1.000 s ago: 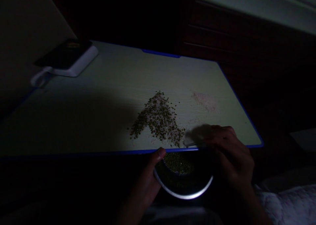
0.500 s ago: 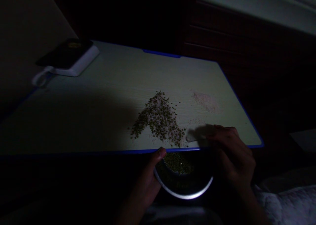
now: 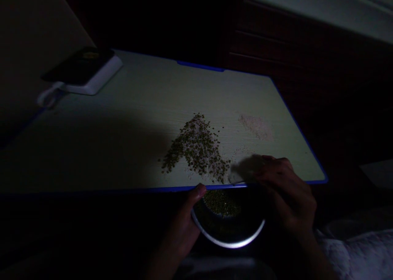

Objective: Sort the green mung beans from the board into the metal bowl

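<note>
A metal bowl (image 3: 236,245) with green beans (image 3: 222,203) in it is under the near edge of the light tabletop (image 3: 147,91). My left hand (image 3: 190,216) grips the bowl's left side, its thumb at the blue table edge. My right hand (image 3: 285,190) is closed on a small pale flat tool (image 3: 238,182), whose kind I cannot make out in the dark. The tool's tip is at the table edge, just right of a spread heap of green beans mixed with pale grains (image 3: 198,147). Farther right lies a small patch of pale grains (image 3: 256,126), like rice.
A white box-like device with a dark top (image 3: 95,77) and a white loop (image 3: 47,96) sits at the table's far left corner. Dark wooden panelling (image 3: 276,46) stands behind the table. Patterned fabric (image 3: 356,253) shows at the lower right.
My right hand has drawn the tool's tip slightly toward the near table edge. My left hand and the bowl have stayed in place. The heap looks nearly the same.
</note>
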The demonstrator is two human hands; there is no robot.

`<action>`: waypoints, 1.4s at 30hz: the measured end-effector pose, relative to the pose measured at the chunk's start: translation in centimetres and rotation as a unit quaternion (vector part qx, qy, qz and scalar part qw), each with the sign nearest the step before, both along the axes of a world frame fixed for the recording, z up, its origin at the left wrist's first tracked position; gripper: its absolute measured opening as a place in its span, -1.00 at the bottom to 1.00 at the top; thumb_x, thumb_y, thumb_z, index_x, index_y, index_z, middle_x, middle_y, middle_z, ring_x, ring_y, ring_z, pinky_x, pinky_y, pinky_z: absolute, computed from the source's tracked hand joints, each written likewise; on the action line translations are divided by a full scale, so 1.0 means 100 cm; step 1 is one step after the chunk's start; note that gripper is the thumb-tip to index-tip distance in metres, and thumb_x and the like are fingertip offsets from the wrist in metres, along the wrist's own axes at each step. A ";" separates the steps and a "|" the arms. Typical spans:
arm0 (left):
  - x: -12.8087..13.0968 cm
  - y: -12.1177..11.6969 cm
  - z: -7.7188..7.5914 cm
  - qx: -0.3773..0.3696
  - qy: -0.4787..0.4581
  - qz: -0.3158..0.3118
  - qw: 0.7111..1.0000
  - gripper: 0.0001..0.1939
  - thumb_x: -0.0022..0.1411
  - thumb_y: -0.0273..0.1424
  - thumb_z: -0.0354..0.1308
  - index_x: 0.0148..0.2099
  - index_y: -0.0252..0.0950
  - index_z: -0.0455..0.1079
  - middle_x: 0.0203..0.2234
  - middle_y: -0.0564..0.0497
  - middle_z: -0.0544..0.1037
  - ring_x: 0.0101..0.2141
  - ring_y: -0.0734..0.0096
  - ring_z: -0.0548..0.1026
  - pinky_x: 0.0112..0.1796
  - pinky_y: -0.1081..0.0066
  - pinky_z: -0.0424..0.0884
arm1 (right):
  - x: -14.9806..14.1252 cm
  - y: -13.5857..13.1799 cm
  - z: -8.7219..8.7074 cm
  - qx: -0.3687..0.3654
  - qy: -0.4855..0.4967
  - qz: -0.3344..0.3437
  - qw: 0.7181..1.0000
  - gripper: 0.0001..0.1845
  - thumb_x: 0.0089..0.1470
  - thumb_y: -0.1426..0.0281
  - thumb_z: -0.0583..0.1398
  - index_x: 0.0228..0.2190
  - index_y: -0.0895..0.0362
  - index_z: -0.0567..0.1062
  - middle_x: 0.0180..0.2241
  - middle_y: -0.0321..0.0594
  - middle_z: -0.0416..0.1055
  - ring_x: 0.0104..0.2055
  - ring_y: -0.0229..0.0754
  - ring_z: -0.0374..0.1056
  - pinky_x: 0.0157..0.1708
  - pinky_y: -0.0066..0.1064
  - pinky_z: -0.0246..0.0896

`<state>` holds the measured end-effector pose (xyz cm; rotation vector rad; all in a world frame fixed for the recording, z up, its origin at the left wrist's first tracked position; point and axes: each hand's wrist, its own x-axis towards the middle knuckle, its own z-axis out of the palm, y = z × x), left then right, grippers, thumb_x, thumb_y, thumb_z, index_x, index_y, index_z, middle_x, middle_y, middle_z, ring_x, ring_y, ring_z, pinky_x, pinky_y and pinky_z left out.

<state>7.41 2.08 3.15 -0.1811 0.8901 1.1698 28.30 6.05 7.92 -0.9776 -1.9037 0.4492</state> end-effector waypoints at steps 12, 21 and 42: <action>-0.001 -0.002 0.004 -0.016 0.009 -0.029 0.999 -0.77 0.05 -0.32 0.46 -0.24 -0.31 0.61 -0.28 -0.13 0.76 0.04 -0.09 0.62 0.12 0.08 0.49 | 0.001 -0.002 0.000 -0.031 0.043 -0.043 0.998 -0.74 0.19 0.58 0.21 -0.21 0.01 0.62 -0.26 -0.26 0.54 -0.09 -0.07 0.42 0.09 0.03 0.29; 0.000 -0.001 0.006 -0.034 0.035 0.012 0.999 -0.67 0.10 -0.42 0.42 -0.06 -0.34 0.57 -0.23 -0.11 0.76 0.03 -0.03 0.62 0.13 0.09 0.49 | 0.003 0.001 -0.002 -0.042 0.041 -0.062 0.996 -0.78 0.22 0.55 0.22 -0.24 0.01 0.62 -0.28 -0.28 0.53 -0.10 -0.11 0.41 0.11 -0.05 0.30; -0.011 -0.012 0.002 -0.041 0.187 0.094 0.977 -0.49 0.09 -0.57 0.32 0.09 -0.08 0.51 -0.02 0.05 0.71 0.24 0.07 0.45 0.18 0.19 0.44 | -0.002 0.006 0.004 -0.104 0.007 -0.100 0.990 -0.81 0.29 0.41 0.22 -0.13 -0.04 0.62 -0.13 -0.27 0.63 -0.08 -0.16 0.52 -0.12 -0.25 0.41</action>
